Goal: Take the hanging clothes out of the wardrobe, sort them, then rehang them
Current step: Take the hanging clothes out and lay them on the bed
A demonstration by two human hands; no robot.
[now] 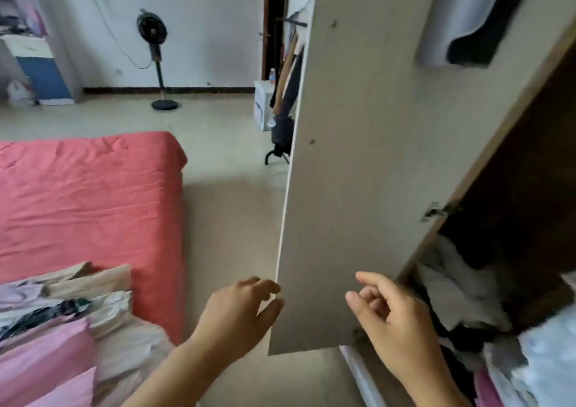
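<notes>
The wardrobe door (358, 172) is standing swung out into the room, its free edge pointing toward the person, which leaves the dark interior on the right exposed for reaching in. The left hand (240, 313) is hovering at that free edge, fingers and thumb loosely spread on either side of it; whether they are actually touching the panel cannot be told, but the grip is not closing on anything. It is probably placed there to steady or swing the door. The right hand (396, 322) is lifting in front of the door's inner face, fingers loosely curled and holding nothing, seemingly heading for the opening.

Inside the wardrobe, a jumble of white, black and pink clothes (461, 297) is sitting low in the opening, and dark and pale garments (467, 41) are hanging at the top. On the red bed (87, 194) at left, a stack of clothes (62, 319) in pink, beige and white is lying, apparently set out for sorting within easy reach of the wardrobe.
</notes>
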